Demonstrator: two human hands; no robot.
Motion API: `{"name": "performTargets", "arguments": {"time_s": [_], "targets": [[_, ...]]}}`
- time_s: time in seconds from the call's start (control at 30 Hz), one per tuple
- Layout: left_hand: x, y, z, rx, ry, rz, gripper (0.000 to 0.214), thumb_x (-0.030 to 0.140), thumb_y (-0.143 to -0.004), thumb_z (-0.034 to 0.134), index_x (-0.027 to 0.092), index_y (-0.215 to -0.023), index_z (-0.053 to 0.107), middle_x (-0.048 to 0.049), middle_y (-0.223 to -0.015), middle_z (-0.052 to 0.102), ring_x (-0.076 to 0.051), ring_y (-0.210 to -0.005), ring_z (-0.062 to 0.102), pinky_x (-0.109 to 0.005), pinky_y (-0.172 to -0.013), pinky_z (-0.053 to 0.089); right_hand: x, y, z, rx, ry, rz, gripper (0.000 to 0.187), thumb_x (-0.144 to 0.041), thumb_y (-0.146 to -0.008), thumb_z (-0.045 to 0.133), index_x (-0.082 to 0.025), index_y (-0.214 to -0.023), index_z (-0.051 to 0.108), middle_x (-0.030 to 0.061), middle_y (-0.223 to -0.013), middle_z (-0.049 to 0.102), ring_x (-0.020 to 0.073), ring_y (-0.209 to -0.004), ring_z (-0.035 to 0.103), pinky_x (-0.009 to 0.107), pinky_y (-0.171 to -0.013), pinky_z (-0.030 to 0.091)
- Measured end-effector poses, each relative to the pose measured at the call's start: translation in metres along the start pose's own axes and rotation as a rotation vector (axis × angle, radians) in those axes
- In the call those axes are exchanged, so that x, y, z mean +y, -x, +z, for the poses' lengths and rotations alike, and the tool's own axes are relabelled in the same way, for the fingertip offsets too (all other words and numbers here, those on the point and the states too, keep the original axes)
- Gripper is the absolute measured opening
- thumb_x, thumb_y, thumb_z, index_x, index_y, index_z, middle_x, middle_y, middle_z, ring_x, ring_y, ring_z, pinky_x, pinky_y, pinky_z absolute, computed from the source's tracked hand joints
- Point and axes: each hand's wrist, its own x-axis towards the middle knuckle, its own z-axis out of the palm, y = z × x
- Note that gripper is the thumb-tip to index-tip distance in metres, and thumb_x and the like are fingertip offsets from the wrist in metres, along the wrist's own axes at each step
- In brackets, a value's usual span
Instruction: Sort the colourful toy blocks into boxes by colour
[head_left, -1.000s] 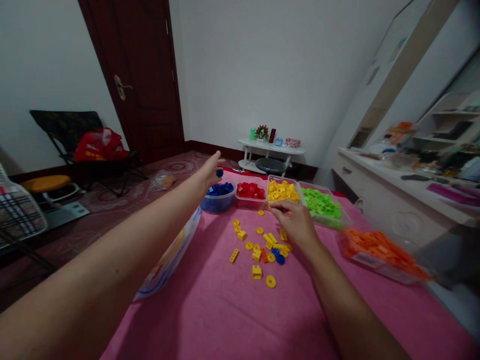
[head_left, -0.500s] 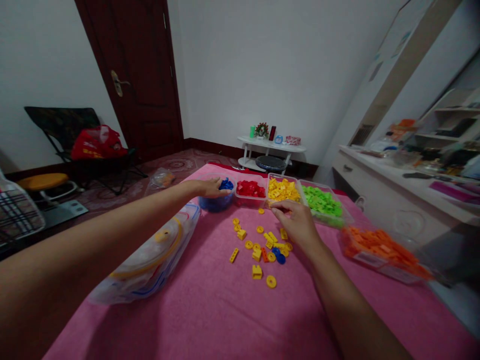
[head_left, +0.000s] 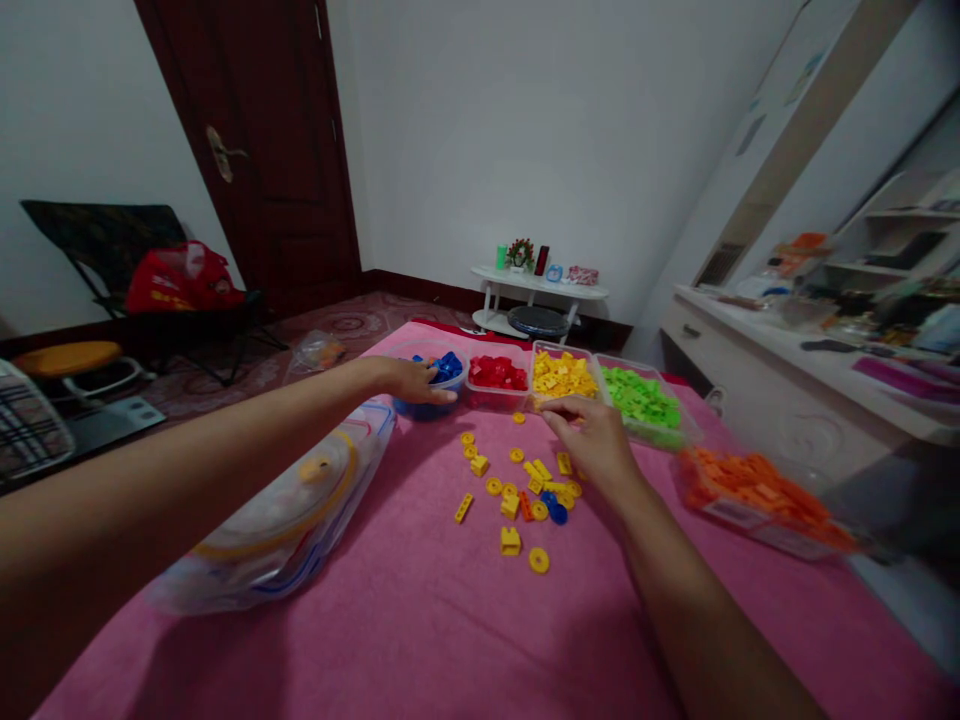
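Note:
My left hand (head_left: 420, 380) reaches over the round tub of blue bricks (head_left: 448, 367), thumb stretched out and apart; its other fingertips are partly hidden at the tub. My right hand (head_left: 589, 430) is at the near edge of the tub of yellow bricks (head_left: 564, 375), fingers curled in; whatever they pinch is hidden. Below it on the pink cloth lie several loose yellow pieces, among them a yellow wheel (head_left: 538, 560), a yellow block (head_left: 511, 541) and a yellow strip (head_left: 464, 508). An orange strip (head_left: 526, 506) and a blue round piece (head_left: 558, 513) lie among them.
Tubs of red bricks (head_left: 498, 373) and green bricks (head_left: 643, 398) continue the row. An orange-brick tub (head_left: 765, 490) stands at the right. A plastic zip bag (head_left: 300, 520) lies under my left forearm. Behind the table stands a white side table (head_left: 536, 284).
My left hand has drawn back slightly to the left over the blue tub, uncovering more blue bricks. My right hand stays at the yellow tub's edge. The view has shifted a little.

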Motion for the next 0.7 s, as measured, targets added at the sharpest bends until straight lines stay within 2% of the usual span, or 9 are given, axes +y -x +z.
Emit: {"name": "performTargets", "arguments": {"time_s": [0.1,0.17,0.23,0.3,0.37,0.43,0.5,0.6,0.7], "targets": [[0.0,-0.002,0.001,-0.084,-0.127,0.036,0.082,0.067,-0.054,0.065,0.016,-0.119,0.061,-0.0172,-0.139,0.042,-0.033,-0.132,0.034,-0.037,-0.107,0.023,0.001,0.0,-0.001,0.007,-0.002,-0.004,0.017,-0.02,-0.077,0.055,-0.02,-0.082,0.072,0.0037,-0.085,0.072,0.0177,-0.079,0.066,0.03,-0.075,0.049],[0.002,-0.002,-0.003,-0.09,-0.143,0.056,0.075,0.067,-0.057,0.063,0.016,-0.113,0.065,-0.0163,-0.134,0.05,-0.031,-0.127,0.04,-0.032,-0.103,0.029,0.002,-0.001,0.0,-0.001,-0.003,-0.002,0.017,-0.021,-0.077,0.055,-0.02,-0.081,0.072,0.004,-0.086,0.072,0.0181,-0.079,0.066,0.031,-0.075,0.05],[0.005,-0.003,-0.012,-0.108,-0.158,0.028,0.064,0.066,-0.063,0.058,0.016,-0.1,0.071,-0.0153,-0.117,0.063,-0.029,-0.113,0.053,-0.029,-0.094,0.037,0.002,0.0,0.001,-0.004,-0.003,0.003,0.017,-0.022,-0.078,0.055,-0.021,-0.08,0.072,0.0041,-0.086,0.072,0.0185,-0.08,0.066,0.032,-0.076,0.05],[0.006,-0.006,-0.022,-0.066,-0.194,0.001,0.056,0.062,-0.074,0.049,0.015,-0.09,0.073,-0.014,-0.098,0.07,-0.025,-0.094,0.061,-0.026,-0.081,0.042,0.002,0.0,0.001,0.003,0.0,0.007,0.017,-0.022,-0.077,0.055,-0.021,-0.081,0.072,0.004,-0.086,0.072,0.0185,-0.08,0.065,0.032,-0.076,0.05],[0.003,-0.013,-0.03,0.059,-0.244,0.0,0.047,0.051,-0.081,0.046,0.013,-0.084,0.074,-0.0125,-0.084,0.071,-0.022,-0.08,0.063,-0.025,-0.071,0.042,0.001,0.0,0.002,0.005,0.004,0.004,0.017,-0.022,-0.077,0.055,-0.021,-0.08,0.072,0.0037,-0.085,0.072,0.0181,-0.079,0.065,0.032,-0.075,0.05],[-0.002,-0.022,-0.034,0.198,-0.297,0.016,0.032,0.037,-0.078,0.052,0.015,-0.084,0.075,-0.0106,-0.081,0.071,-0.021,-0.077,0.063,-0.024,-0.067,0.042,0.002,0.001,0.003,-0.011,0.011,-0.003,0.017,-0.021,-0.077,0.055,-0.021,-0.08,0.071,0.0033,-0.084,0.072,0.0179,-0.078,0.065,0.032,-0.074,0.049],[-0.009,-0.032,-0.032,0.271,-0.341,0.01,0.023,0.028,-0.073,0.057,0.019,-0.085,0.075,-0.0096,-0.084,0.071,-0.021,-0.08,0.063,-0.024,-0.068,0.042,0.003,0.002,0.005,-0.025,0.011,-0.006,0.017,-0.021,-0.077,0.055,-0.021,-0.081,0.071,0.0033,-0.085,0.072,0.0179,-0.078,0.065,0.032,-0.075,0.049],[-0.016,-0.045,-0.023,0.302,-0.375,-0.018,0.021,0.026,-0.069,0.062,0.023,-0.084,0.075,-0.01,-0.09,0.071,-0.024,-0.088,0.063,-0.026,-0.073,0.043,0.005,0.002,0.007,-0.036,0.011,-0.008,0.017,-0.021,-0.077,0.054,-0.021,-0.083,0.071,0.0036,-0.087,0.072,0.018,-0.081,0.065,0.032,-0.076,0.049],[-0.018,-0.054,-0.015,0.301,-0.403,-0.028,0.018,0.033,-0.065,0.068,0.023,-0.078,0.075,-0.0124,-0.092,0.07,-0.028,-0.095,0.061,-0.03,-0.08,0.044,0.007,0.002,0.008,-0.056,0.02,-0.012,0.017,-0.021,-0.078,0.054,-0.021,-0.082,0.071,0.0035,-0.086,0.072,0.0179,-0.08,0.064,0.031,-0.076,0.048]]}}
